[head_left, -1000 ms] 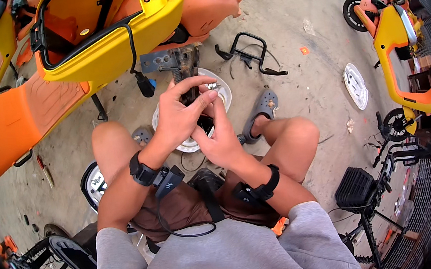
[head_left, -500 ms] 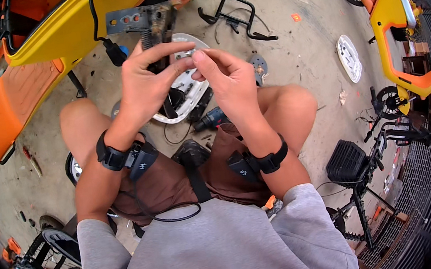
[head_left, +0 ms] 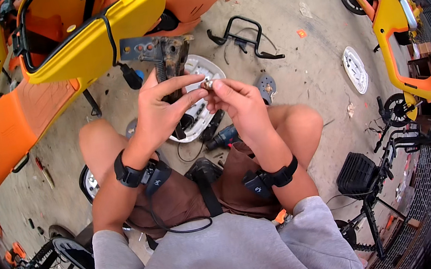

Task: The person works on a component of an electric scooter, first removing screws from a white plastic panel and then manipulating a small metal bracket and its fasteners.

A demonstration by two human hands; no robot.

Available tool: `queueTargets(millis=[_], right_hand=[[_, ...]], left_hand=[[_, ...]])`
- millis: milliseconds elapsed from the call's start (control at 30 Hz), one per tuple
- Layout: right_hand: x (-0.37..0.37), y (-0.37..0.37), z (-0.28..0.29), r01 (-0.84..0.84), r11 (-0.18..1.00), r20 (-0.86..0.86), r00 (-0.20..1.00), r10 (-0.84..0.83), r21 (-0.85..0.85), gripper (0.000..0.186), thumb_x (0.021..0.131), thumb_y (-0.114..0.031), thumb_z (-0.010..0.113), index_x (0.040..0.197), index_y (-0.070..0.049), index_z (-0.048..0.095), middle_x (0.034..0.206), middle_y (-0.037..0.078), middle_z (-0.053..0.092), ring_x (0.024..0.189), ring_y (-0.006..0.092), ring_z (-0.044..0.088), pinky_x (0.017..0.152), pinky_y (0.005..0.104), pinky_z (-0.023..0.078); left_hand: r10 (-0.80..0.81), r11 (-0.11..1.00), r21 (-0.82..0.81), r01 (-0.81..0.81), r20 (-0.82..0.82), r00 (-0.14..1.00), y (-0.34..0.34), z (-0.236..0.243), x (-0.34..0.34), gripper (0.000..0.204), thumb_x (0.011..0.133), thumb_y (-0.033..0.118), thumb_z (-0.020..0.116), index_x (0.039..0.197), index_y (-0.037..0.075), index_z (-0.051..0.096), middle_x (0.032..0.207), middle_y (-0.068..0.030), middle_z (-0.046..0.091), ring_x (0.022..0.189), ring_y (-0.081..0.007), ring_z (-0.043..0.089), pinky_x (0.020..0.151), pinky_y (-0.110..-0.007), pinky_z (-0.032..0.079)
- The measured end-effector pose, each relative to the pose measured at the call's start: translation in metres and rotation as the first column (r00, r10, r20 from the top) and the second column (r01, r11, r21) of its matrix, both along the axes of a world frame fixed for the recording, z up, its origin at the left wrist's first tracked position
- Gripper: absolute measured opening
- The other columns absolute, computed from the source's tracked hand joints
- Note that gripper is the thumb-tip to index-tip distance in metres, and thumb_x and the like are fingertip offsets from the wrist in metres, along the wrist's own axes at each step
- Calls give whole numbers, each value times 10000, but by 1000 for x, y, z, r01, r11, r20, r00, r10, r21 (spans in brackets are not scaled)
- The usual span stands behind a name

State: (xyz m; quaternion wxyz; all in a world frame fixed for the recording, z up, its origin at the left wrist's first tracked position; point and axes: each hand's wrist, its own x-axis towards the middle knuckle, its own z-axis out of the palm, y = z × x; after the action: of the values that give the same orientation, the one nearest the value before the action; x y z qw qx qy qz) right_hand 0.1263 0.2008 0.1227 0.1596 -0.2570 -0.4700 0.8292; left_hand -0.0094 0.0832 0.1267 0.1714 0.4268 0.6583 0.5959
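A small shiny metal fastener (head_left: 208, 84) sits between my fingertips; whether it is a bolt or a nut I cannot tell. My right hand (head_left: 242, 100) pinches it between thumb and fingers. From the other side, the thumb and index finger of my left hand (head_left: 160, 106) close on it. Just beyond my left hand stands a dark, rusty metal bracket (head_left: 177, 52) with a spring and a plate with holes. Behind both hands, a white oval shell (head_left: 212, 67) lies on the floor, partly hidden, with dark parts in it.
A yellow and orange scooter body (head_left: 75, 60) fills the upper left. Ahead lies a black tubular frame (head_left: 253, 30). Near my knees is a power drill (head_left: 222, 138). To the right are another white shell (head_left: 355, 70), a yellow scooter (head_left: 384, 30) and a black basket (head_left: 355, 173).
The view has tilted, so the scene sits lower and further right. Both hands stay pinched together, and the metal fastener now shows more plainly between the fingertips.
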Motion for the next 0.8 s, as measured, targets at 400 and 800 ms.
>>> queueTargets(millis=[400,800], right_hand=[[1,0,-4,-12,999,19,1000,13,-33,283,931,-236,635,996,36,678,793,41,625,661,105,556,641,247,464],[-7,-14,-7,128,951,-21,992,-128,281,206,914,-146,654,1007,35,688,789,11,613,662,66,532,593,223,440]], left_hand=[[-5,999,52,10,-88,996,2,-2,3,210,741,-12,766,941,46,741,932,-91,607,847,-195,603,751,-305,485],[84,995,56,-79,-103,991,-2,-2,6,213,749,-10,763,953,49,743,954,-93,613,900,-204,593,788,-308,483]])
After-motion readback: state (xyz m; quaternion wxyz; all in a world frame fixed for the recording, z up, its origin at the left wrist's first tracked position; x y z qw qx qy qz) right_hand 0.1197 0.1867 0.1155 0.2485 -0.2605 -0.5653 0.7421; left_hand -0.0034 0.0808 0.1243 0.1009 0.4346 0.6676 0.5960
